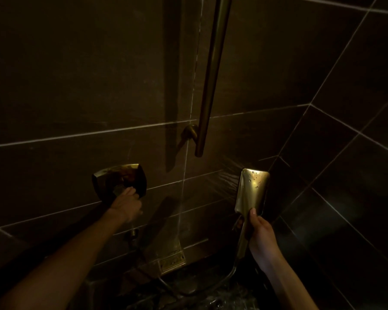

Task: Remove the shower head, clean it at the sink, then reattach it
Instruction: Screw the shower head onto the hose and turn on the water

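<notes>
A brass hand shower head (253, 189) with a flat rectangular back, dotted with water drops, stands upright at the lower right. My right hand (261, 238) grips its handle from below, thumb pressed on the neck. Water sprays from its face onto the wall tiles to the left. Its hose (224, 279) loops down to the floor. My left hand (127, 203) holds the lever of the square brass valve plate (119, 180) on the wall at the left.
A brass slide rail (211, 77) runs down the dark tiled wall, fixed by a bracket (189, 132). A hose outlet (133, 233) sits below the valve. A brass floor drain (171, 261) lies at the wall's foot. The floor is wet.
</notes>
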Available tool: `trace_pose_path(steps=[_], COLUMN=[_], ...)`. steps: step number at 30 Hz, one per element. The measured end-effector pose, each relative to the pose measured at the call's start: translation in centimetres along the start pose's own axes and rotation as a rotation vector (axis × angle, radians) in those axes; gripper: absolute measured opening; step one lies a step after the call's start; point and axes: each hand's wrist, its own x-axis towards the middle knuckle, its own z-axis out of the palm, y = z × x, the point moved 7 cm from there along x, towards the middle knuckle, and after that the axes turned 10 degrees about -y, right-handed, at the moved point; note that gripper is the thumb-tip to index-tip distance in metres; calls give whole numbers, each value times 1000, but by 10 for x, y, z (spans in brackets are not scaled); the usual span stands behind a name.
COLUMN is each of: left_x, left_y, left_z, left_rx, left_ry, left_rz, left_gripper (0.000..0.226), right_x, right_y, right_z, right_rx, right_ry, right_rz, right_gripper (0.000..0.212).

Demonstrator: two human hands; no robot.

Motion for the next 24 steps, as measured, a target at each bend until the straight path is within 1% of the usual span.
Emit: trace_pose_path(steps=[5, 12, 17, 24], left_x=[-2, -3, -5, -7], left_y=[1, 1, 1, 2], left_z=[-2, -1, 0, 2], left_rx=[0, 26, 64, 72], left_ry=[5, -17, -7, 19], left_rz=[-2, -7, 7, 23], left_gripper=[43, 40, 41, 41], right_x=[-3, -4, 2, 3], right_y=[-1, -1, 4, 5], right_z=[3, 6, -1, -2], right_rx=[11, 20, 22, 21], right_ry=[-15, -5, 15, -4], right_rz=[-13, -20, -20, -19], right_gripper=[45, 42, 39, 40])
